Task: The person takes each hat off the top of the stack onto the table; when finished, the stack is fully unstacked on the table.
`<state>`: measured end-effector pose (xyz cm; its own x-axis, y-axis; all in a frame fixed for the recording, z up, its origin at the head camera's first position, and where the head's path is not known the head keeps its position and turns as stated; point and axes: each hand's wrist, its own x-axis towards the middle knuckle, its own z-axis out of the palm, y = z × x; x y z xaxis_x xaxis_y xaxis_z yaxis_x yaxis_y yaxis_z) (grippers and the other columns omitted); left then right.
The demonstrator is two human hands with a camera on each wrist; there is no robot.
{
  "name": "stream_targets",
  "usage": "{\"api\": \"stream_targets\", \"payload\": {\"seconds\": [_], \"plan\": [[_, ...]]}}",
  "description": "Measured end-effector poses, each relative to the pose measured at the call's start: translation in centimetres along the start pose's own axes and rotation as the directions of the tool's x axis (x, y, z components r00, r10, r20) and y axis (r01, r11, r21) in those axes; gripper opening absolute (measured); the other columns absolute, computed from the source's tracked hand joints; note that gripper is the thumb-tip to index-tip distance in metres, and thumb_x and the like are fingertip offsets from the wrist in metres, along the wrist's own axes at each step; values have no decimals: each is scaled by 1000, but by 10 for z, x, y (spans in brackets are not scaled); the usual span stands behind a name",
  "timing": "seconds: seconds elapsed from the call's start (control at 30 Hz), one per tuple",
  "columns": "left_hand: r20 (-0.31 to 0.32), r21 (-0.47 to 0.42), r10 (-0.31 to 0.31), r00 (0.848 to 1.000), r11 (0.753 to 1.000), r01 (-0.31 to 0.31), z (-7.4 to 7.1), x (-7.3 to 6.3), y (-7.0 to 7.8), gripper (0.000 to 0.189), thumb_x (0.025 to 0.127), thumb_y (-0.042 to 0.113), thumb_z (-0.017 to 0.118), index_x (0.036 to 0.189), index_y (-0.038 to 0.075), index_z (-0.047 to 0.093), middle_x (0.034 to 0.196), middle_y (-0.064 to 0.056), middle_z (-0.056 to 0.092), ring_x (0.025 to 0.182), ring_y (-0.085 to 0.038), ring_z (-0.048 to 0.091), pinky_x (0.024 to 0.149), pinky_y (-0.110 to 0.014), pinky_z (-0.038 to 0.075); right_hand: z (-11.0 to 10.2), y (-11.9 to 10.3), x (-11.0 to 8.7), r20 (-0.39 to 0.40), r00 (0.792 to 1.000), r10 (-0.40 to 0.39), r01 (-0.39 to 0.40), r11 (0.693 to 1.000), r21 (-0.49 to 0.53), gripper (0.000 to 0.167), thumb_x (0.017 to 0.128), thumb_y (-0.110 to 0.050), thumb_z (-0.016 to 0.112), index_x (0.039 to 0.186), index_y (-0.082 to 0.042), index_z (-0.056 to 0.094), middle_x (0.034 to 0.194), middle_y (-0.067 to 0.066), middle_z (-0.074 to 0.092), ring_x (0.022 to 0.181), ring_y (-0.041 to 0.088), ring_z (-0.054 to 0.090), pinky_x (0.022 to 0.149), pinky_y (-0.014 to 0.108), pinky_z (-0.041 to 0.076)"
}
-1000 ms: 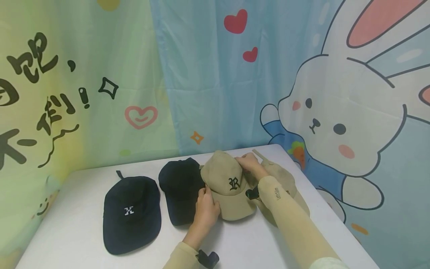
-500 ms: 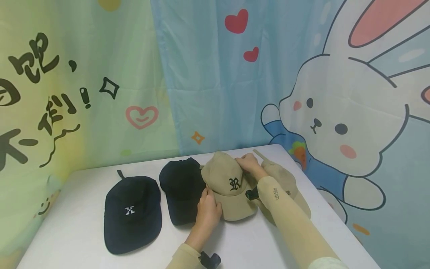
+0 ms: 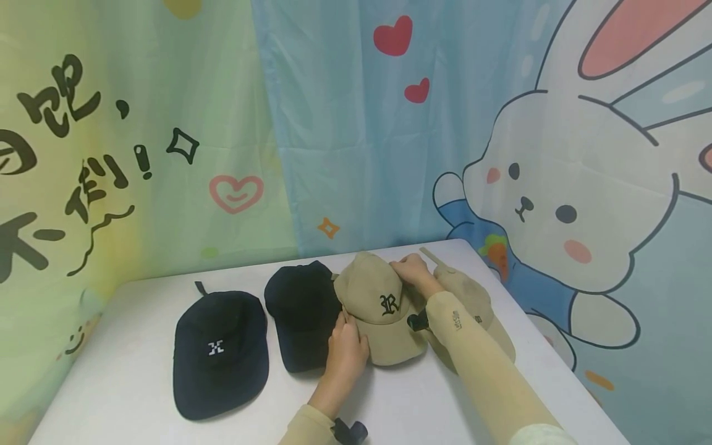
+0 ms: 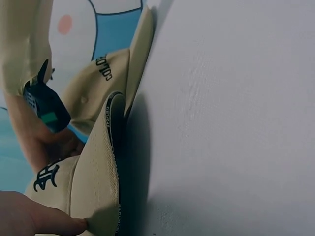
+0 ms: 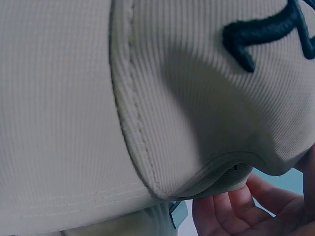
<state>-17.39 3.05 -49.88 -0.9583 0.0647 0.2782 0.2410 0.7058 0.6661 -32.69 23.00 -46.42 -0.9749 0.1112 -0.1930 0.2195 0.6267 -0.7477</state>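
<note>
A beige cap (image 3: 364, 281) with a dark embroidered R is held between both hands above the white table, brim toward me. My left hand (image 3: 346, 349) pinches the left side of its brim; in the left wrist view the thumb (image 4: 54, 220) presses on the brim's top (image 4: 93, 182). At the crown's right edge, my right hand (image 3: 416, 272) grips the lower rim. The right wrist view shows its curled fingers (image 5: 241, 209) at the cap's edge, below the ribbed fabric (image 5: 172, 108). Just behind the right forearm lies a second beige cap (image 3: 467, 293), partly covered.
Left of the held cap lie a black cap (image 3: 300, 309) and a dark navy cap (image 3: 222, 371) with a white mark. The white table (image 3: 133, 346) ends at the back against a printed curtain (image 3: 345, 154).
The head view drifts slightly to the right. My left hand shifts a touch rightward at the brim; both hands keep their hold and the other caps stay put.
</note>
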Motion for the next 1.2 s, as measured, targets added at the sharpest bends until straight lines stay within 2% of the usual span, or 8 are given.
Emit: {"api": "stream_targets", "payload": {"seconds": [0.17,0.33,0.57,0.8,1.0,1.2], "plan": [[15,-41,-29,999,999,29,1,-3,3,52,83,-2,69,128,-22,50,139,-42,39,107,-55,57,89,-56,53,0,0,1,-15,1000,-12,12,1000,-10,35,91,-26,56,59,-10,50,54,0,41,50,16,40,44,27,37],[-3,-73,-19,1000,997,19,2,-7,5,54,80,-4,69,128,-21,51,141,-42,36,104,-55,58,85,-58,54,0,-1,-2,-26,999,-24,23,999,-27,33,92,-27,55,67,-6,58,65,6,48,60,21,47,49,30,41],[-28,-85,-6,1000,996,4,3,-7,5,52,77,-5,69,125,-18,54,141,-43,35,100,-55,60,81,-58,55,-1,-2,0,-48,998,-47,44,997,-63,39,93,-29,54,59,-11,47,55,1,41,50,16,40,45,28,37],[-2,-92,-27,1000,995,27,4,-10,5,49,78,-3,70,123,-17,56,142,-43,34,102,-55,59,84,-58,54,-3,-2,-5,-35,998,-52,49,994,-97,35,95,-30,52,76,-3,63,71,7,53,65,22,51,53,30,43],[-8,-95,-32,999,995,31,3,-11,5,50,78,-1,73,124,-16,57,142,-42,36,109,-55,56,89,-57,52,-2,1,0,-18,999,-40,39,995,-87,38,95,-31,52,63,-10,50,55,1,44,52,17,45,47,28,40],[-7,-121,-43,999,992,42,1,-10,5,52,81,3,74,127,-14,57,142,-40,37,119,-53,50,97,-57,48,-4,-1,-4,-8,999,-51,50,994,-95,39,96,-32,51,63,-11,49,56,2,45,55,19,46,50,30,42]]}}
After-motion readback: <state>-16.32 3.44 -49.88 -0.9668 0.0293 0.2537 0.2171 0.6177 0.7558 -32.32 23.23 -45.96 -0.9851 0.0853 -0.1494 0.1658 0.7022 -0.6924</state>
